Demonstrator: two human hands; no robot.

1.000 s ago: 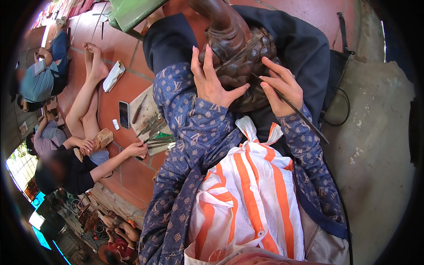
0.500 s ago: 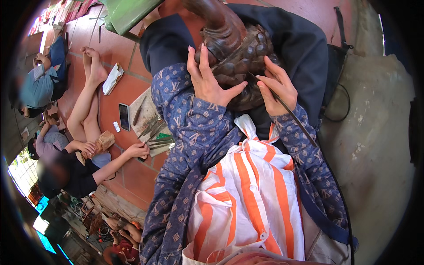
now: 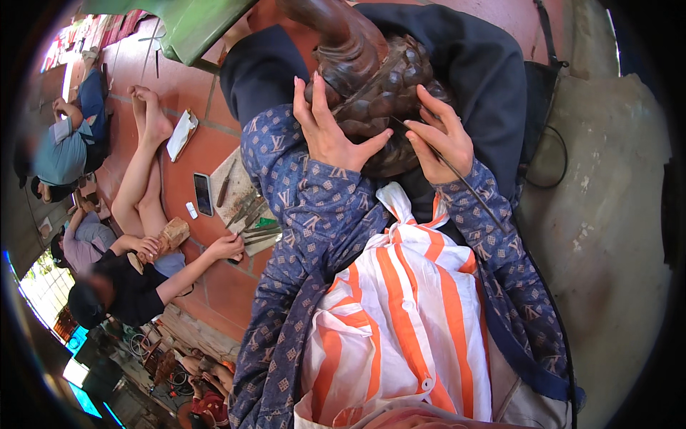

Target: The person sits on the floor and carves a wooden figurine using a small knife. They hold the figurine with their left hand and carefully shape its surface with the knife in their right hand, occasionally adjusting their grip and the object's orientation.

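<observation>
A dark, glossy wood carving with rounded, bumpy relief lies between my legs, at the top middle. My left hand rests against its left side, fingers stretched apart and thumb reaching toward the tool's tip. In my right hand a long, thin, dark file-like tool is pinched between thumb and fingers. Its tip meets the bumpy surface near my left thumb, while its shank runs back over my right forearm. The exact shape of the tip is too small to tell.
Left of me, several hand tools lie on a pale board beside a phone. A seated co-worker holds a pale wood block and reaches toward those tools. A green plastic chair stands at the top left.
The whole view has shifted slightly. Both my hands keep nearly the same place on the carving, and the tool stays in my right hand with its tip on the surface.
</observation>
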